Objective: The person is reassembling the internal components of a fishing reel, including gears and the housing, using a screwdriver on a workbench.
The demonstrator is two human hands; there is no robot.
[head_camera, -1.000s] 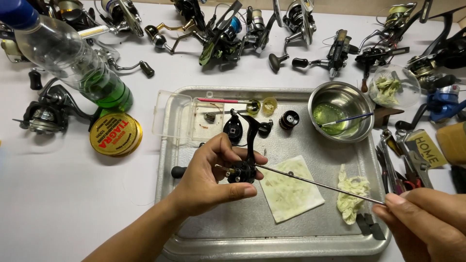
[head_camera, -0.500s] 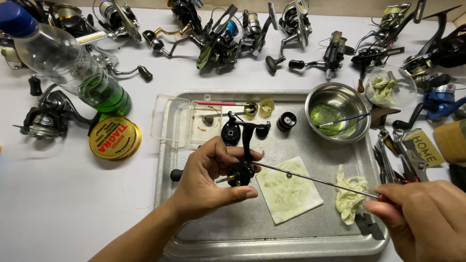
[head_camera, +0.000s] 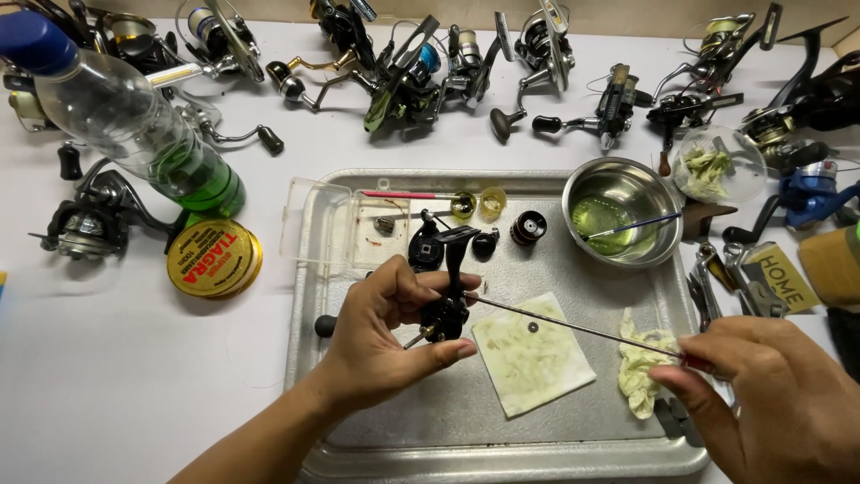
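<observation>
At the lower right of the frame, the right hand [head_camera: 779, 394] is clenched round the handle end of a long thin metal rod [head_camera: 573, 327]; the handle itself is mostly hidden in the grip, and the rod slants up and left across the shallow rectangular metal tray [head_camera: 502, 457]. Its tip meets the stripped black fishing-reel body [head_camera: 445, 309], held above the tray at centre frame in the left hand [head_camera: 385, 345], whose grip pinches it between thumb below and fingers behind.

The reel looks well into a strip-down: under the rod lie a green-stained square paper pad [head_camera: 533, 363] and a crumpled green-smeared tissue [head_camera: 647, 372], and further up the tray sit small black loose parts [head_camera: 502, 235] beside a round steel bowl of green liquid [head_camera: 618, 215] with a thin brush in it. Judging by that, cleaning or greasing is under way and reassembly remains.

Left of the tray on the white counter [head_camera: 134, 394] rest a round gold tin with a red lid label [head_camera: 213, 260] and a clear plastic bottle with green liquid [head_camera: 134, 125]. Along the top of the frame, a row of complete spinning reels [head_camera: 430, 63] stands well apart from the work.
</observation>
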